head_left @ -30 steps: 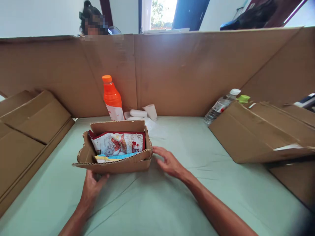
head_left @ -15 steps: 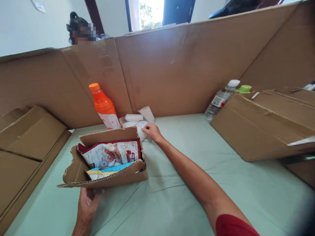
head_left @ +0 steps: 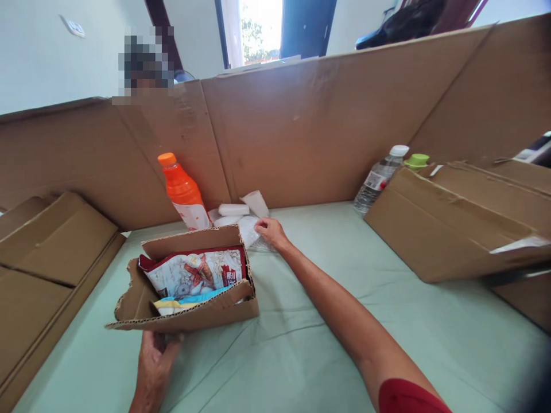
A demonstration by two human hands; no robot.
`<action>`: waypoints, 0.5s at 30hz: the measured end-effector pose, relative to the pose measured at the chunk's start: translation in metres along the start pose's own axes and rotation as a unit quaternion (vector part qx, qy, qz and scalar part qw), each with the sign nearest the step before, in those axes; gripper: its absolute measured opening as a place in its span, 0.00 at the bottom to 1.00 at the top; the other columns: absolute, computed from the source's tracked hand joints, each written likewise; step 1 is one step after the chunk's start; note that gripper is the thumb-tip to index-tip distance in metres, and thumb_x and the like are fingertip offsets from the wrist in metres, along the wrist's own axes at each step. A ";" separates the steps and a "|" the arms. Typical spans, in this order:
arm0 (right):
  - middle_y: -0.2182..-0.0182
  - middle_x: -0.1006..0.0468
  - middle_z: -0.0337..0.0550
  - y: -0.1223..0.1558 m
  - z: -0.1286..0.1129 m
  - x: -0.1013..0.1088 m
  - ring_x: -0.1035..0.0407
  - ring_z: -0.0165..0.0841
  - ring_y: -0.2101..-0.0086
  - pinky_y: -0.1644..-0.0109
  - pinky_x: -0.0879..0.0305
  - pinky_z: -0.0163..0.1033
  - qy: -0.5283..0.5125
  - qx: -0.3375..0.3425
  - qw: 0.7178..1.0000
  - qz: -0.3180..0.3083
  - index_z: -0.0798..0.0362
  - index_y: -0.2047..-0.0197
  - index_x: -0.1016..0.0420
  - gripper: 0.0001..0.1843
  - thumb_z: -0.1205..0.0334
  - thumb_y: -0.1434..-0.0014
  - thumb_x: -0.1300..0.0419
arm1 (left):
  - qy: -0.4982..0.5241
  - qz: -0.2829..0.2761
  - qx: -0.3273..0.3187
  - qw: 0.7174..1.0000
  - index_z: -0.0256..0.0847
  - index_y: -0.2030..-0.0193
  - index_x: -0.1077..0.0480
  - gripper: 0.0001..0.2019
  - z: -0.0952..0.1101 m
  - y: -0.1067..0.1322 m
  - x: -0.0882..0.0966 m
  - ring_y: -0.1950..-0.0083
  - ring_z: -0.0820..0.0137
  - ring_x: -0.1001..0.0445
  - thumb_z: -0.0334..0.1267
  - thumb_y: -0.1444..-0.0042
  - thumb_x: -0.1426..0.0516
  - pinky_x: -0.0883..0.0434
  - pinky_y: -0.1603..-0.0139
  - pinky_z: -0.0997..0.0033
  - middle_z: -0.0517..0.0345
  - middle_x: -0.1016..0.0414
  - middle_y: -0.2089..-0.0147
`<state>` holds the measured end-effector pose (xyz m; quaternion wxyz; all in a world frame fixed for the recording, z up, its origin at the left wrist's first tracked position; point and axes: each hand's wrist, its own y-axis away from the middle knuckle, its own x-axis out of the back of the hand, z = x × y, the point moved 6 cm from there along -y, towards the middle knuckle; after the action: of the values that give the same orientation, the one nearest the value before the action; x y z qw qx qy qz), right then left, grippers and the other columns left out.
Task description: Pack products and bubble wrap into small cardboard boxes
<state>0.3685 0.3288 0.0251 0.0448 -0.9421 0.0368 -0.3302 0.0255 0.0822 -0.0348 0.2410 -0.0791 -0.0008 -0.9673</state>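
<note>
The left hand [head_left: 152,361] still grips the box [head_left: 206,314] at its near left corner, fingers curled under the ragged front flap, just as it did a second ago. The box sits on the green-covered bench [head_left: 301,350] where it was, with a snack bag [head_left: 193,272] leaning inside it. Behind it an orange bottle [head_left: 183,192] stands tilted against the cardboard wall, and white rolls [head_left: 235,209] lie just beside the bottle.

The right hand [head_left: 270,232] is what has changed. A second ago it lay open beside the box's right wall; half a second ago it had reached past the box's far right corner. Now it rests at that spot, fingers bent and closed on the edge of a white packet [head_left: 249,228], which lies between the box and the rolls.

Further right, a water bottle [head_left: 379,179] leans against a flattened carton [head_left: 451,223], unmoved.
</note>
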 end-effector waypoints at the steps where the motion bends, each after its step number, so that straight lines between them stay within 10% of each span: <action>1: 0.66 0.18 0.39 -0.001 0.000 -0.001 0.27 0.30 0.65 0.60 0.34 0.32 -0.003 0.002 1.000 0.000 0.54 0.59 0.20 0.11 0.62 0.43 0.41 | -0.001 0.000 0.004 1.000 0.42 0.42 0.34 0.34 -0.002 -0.002 0.002 0.40 0.53 0.26 0.47 0.56 0.32 0.31 0.36 0.54 0.49 0.24 0.48; 15: 0.37 0.28 0.42 -0.022 -0.049 -0.002 0.39 0.42 0.38 0.34 0.46 0.48 0.081 0.129 0.988 -0.010 0.50 0.53 0.18 0.17 0.70 0.43 0.43 | 0.002 0.005 0.025 1.000 0.44 0.39 0.35 0.34 0.010 0.010 -0.007 0.37 0.51 0.29 0.49 0.52 0.34 0.37 0.31 0.49 0.49 0.22 0.50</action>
<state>0.3368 0.3475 0.0647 0.1594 -0.8988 -0.0119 -0.4082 0.0376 0.0766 -0.0259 0.2475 -0.0713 -0.0241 -0.9660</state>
